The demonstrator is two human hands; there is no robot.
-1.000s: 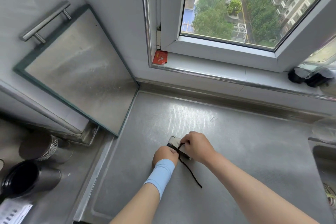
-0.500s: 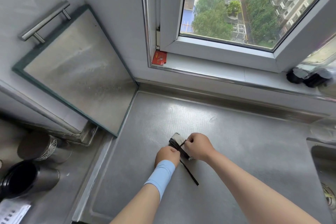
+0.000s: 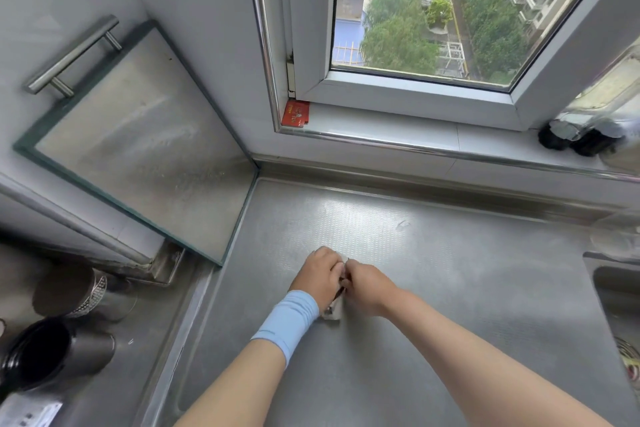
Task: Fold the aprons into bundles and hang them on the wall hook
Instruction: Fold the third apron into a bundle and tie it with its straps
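A small folded apron bundle, pale with a dark strap, lies on the steel counter and is mostly hidden under my hands. My left hand, with a light blue wristband, grips the bundle from the left. My right hand pinches the dark strap against the bundle from the right. Both hands touch over the bundle. No wall hook is in view.
A glass-fronted panel with a metal bar handle leans at the left. Dark cylindrical containers stand at the lower left. A sink edge is at the right. The window sill carries a red card and black objects.
The loose dark strap that trailed toward me on the counter has been drawn in. My left hand has moved up over the bundle, and both hands now close together on it.
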